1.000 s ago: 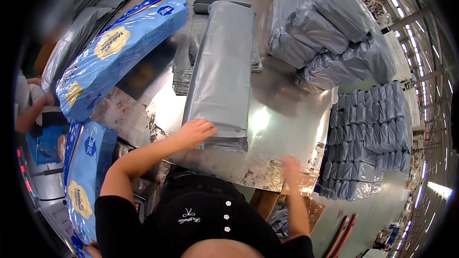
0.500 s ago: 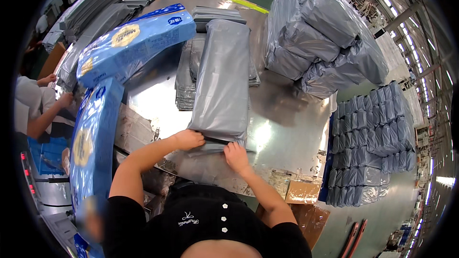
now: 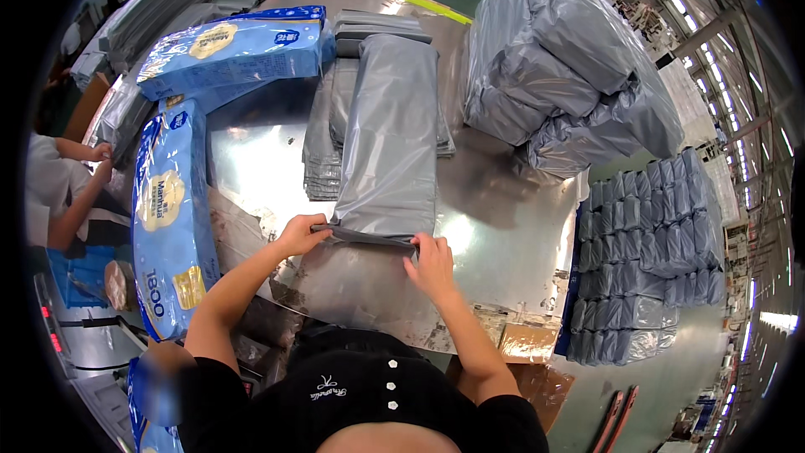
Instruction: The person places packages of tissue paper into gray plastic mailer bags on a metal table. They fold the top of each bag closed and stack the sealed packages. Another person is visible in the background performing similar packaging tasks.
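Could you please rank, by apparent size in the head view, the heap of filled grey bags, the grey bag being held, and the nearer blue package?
1. heap of filled grey bags
2. grey bag being held and nearer blue package: look alike, unranked.

Glossy grey plastic bag (image 3: pixel 390 138) on shiny, scuffed metal table (image 3: pixel 511 226).

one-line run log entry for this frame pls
left hand: grips near edge of grey poly bag | right hand: grips same edge | bag: flat on metal table | blue packs: left

I see a long grey plastic mailing bag (image 3: pixel 392 138), filled and lying flat on the shiny metal table (image 3: pixel 511 226). Its near open end faces me, its far end resting on flat grey bags.
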Demonstrator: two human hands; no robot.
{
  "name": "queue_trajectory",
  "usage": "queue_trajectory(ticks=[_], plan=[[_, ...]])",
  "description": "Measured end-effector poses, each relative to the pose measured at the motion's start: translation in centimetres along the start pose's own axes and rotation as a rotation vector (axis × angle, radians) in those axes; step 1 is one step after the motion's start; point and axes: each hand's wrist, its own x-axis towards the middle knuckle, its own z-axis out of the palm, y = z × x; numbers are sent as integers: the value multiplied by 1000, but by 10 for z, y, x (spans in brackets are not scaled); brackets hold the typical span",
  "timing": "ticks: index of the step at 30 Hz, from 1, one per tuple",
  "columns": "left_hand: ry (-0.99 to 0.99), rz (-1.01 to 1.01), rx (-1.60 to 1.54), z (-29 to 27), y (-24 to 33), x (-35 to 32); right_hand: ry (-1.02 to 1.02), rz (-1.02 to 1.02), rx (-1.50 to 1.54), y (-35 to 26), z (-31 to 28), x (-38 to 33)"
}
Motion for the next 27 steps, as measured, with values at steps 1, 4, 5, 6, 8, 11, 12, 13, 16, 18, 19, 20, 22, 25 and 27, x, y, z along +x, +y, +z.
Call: queue_trajectory(ticks=[1,4,5,6,8,11,12,13,16,18,19,20,22,25,27], plan=[[10,-2,-19,1,-1,1,0,-11,-59,-4,-5,-4],[73,18,-21,5,-13,8,346,194,-56,5,-8,-14],[95,26,-11,7,-17,11,260,144,-93,16,-12,-20],[70,-10,-39,7,-17,14,176,98,-130,34,-17,-27],[20,-80,-95,5,-15,22,88,100,-46,61,-13,-34],[157,306,77,17,-19,45,125,192,224,92,1,-28],[125,189,-104,21,-12,49,192,209,252,96,6,-15],[92,69,-283,27,-5,49,258,227,280,99,11,-4],[126,-26,-533,44,-20,49,151,549,669,117,51,14],[220,-75,-575,58,-50,60,240,718,1138,119,75,22],[278,-144,-582,69,-67,64,349,770,1429,98,76,37],[326,-203,-592,75,-73,71,474,813,1712,84,72,51],[480,-232,-679,90,-35,93,384,849,1690,78,61,72],[556,-215,-962,94,25,101,193,819,1566,85,32,83],[462,-185,-902,92,70,87,78,785,1366,92,-9,73]])
